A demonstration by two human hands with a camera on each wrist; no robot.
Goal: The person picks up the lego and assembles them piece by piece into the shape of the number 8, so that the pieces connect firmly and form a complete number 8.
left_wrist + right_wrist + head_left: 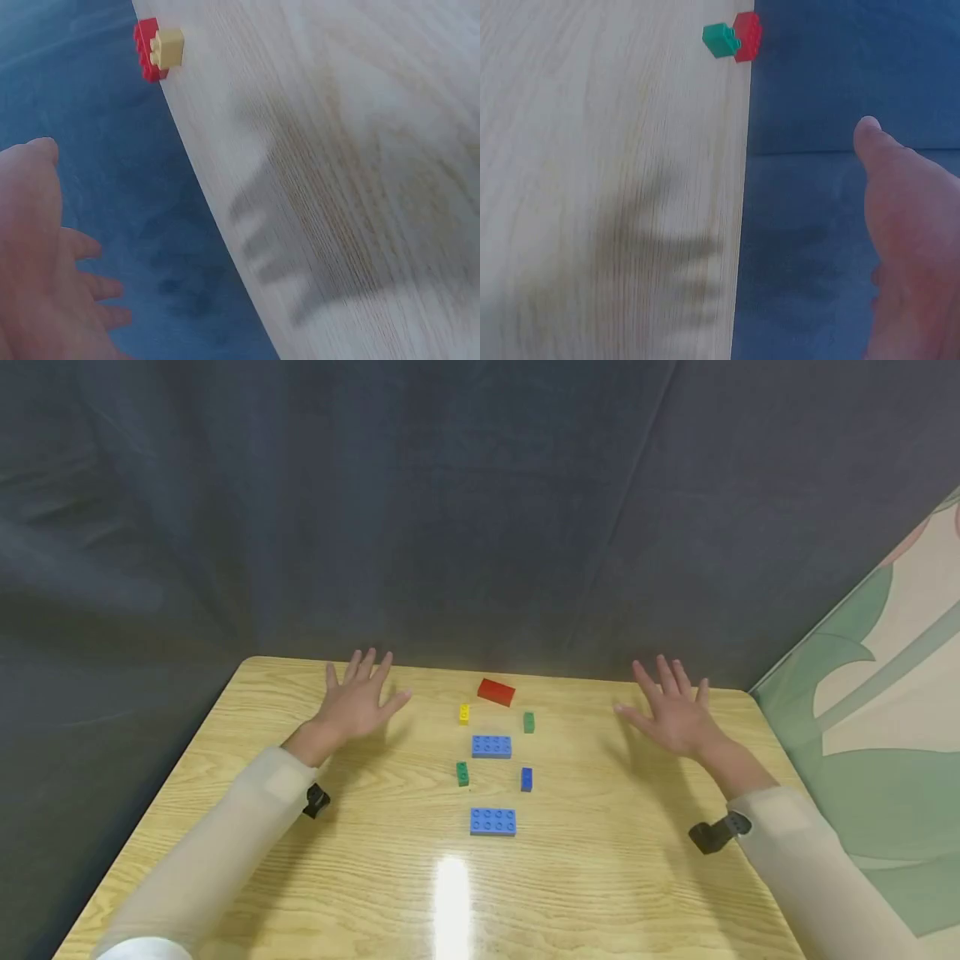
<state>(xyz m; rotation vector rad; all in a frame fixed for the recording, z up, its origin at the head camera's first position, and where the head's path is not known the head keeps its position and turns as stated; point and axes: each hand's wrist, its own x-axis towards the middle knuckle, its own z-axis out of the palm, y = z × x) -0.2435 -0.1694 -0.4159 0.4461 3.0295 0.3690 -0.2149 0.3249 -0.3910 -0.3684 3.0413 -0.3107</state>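
Left hand (356,702) and right hand (677,720) both empty, fingers spread wide. Yellow brick (464,715) on the table (600,877) lies rightward of the left hand, nearer that one, long axis running near-to-far; far green brick (528,722) (roughly parallel) lies leftward of the right, nearer it.

No text, label, brand, number or sign could be read in the head view or in either wrist view. The nearest blue brick (492,822) showed too small for any lettering on its studded top to be made out.
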